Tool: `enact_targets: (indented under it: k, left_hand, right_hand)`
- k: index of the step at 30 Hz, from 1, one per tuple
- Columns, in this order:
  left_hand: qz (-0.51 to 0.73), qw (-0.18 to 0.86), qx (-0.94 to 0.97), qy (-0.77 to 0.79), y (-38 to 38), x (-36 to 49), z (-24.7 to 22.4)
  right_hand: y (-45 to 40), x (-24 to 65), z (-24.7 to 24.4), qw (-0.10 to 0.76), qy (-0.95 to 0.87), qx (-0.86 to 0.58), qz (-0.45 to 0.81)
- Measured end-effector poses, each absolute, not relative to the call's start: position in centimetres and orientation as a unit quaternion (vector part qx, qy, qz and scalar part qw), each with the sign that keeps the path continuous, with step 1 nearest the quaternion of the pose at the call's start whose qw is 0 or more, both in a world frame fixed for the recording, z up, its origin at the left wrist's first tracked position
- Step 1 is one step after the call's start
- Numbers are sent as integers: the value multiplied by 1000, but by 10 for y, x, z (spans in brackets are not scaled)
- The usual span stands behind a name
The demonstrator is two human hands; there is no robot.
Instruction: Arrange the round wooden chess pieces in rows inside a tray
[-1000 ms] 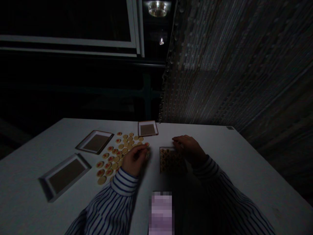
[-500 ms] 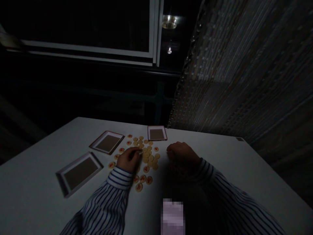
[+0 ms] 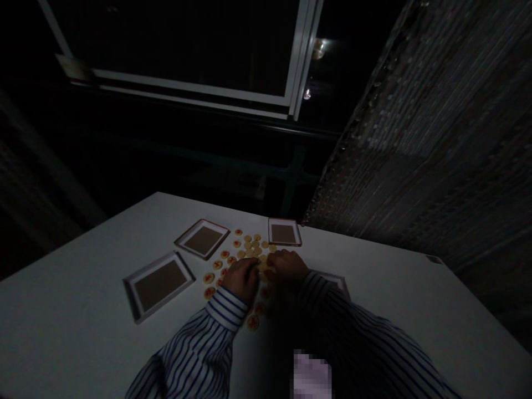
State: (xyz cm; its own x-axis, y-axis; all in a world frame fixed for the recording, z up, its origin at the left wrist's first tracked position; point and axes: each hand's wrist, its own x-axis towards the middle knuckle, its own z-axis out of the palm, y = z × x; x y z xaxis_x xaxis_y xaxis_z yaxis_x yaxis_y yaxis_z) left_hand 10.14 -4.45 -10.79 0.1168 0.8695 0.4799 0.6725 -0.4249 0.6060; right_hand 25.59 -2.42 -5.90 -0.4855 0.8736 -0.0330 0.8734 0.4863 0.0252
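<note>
Several round wooden discs lie on the white table point(image 3: 78, 299), some plain like the disc point(image 3: 247, 239) beyond my hands, others with red characters like the one point(image 3: 253, 322) nearest me. My left hand point(image 3: 241, 279) is over the left part of the disc cluster, fingers bent and pressed together; whatever they pinch is hidden. Close beside it, my right hand point(image 3: 290, 266) reaches onto the right part of the cluster with curled fingers, touching or just above plain discs. Shadow hides its fingertips.
Two shallow open boxes stand at the left, one nearer point(image 3: 160, 281) and one farther point(image 3: 203, 238). A smaller box point(image 3: 284, 232) is at the back edge. Another pale box point(image 3: 337, 284) is partly behind my right sleeve. A bead curtain point(image 3: 399, 166) hangs at the right.
My right hand has moved left onto the discs, close to my left hand. More red-marked discs show at the left of the cluster. The view has shifted, and the pale box by my right sleeve now shows.
</note>
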Motion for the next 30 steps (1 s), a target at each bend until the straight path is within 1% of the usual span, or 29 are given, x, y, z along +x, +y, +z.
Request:
enact_targets:
  k: [11,14,17,20,23,26,30]
  left_hand:
    - [388,131,745,527,-44,100,-108]
    - [398,130,743,522,-44,100,-108]
    - [405,135,740,520,-42,100,-110]
    - [407,146,734,523,-42,100,-111]
    - [413,146,726,529,-44,102,-108]
    - [430,139,718,529,-47,105,-104]
    - [466,134,711,509,-49,108,-100]
  right_hand:
    - [-19,249,-63,25,859,511,1]
    - [-18,251,-60,-3,856,517,-20]
    - [-16,255,-60,-79,834,535,-111]
    - [-12,259,-61,-175,780,536,-272]
    - [-10,262,-61,-255,713,498,-422]
    - [-11,263,-57,-285,660,464,-518]
    - [-15,263,-51,-293,627,449,-565]
